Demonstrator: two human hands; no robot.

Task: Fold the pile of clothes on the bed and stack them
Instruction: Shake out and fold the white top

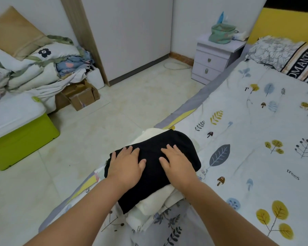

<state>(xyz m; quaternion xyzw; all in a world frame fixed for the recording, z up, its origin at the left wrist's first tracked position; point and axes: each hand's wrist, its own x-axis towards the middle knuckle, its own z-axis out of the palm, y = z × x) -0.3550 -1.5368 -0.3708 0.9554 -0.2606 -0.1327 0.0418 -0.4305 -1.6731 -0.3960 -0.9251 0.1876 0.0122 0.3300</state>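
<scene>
Both hands – left (126, 164), right (176, 164) – press flat, fingers spread, on a black garment (153, 167) topping the stack (156, 201); soft, light, best lifted by its edges.

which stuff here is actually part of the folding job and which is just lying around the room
Part of the job:
- black garment, folded, on top of the stack
- white clothes stacked beneath it
- left hand and right hand, both flat on the black garment
- bed

Just lying about:
- nightstand with green bag
- pillow
- green storage box
- cardboard box
- bedding heap
</scene>
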